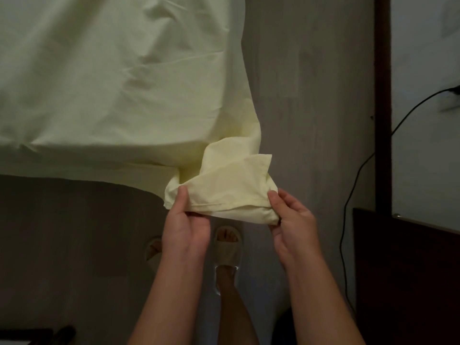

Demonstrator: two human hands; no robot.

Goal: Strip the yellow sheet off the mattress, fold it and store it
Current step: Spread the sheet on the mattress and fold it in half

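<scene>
The pale yellow sheet [112,78] covers the mattress across the upper left of the head view. Its near right corner [224,192] is pulled off the mattress and bunched up in front of me. My left hand [185,226] pinches the hem of that corner on its left side, thumb on top. My right hand [291,219] grips the bunched cloth on its right side, thumb on top and fingers underneath. The mattress itself is hidden under the sheet.
A grey floor [311,120] runs along the right of the bed. My feet in pale slippers [227,245] stand below the hands. A dark wooden cabinet [403,270] sits at the right, with a black cable [353,185] hanging down beside it.
</scene>
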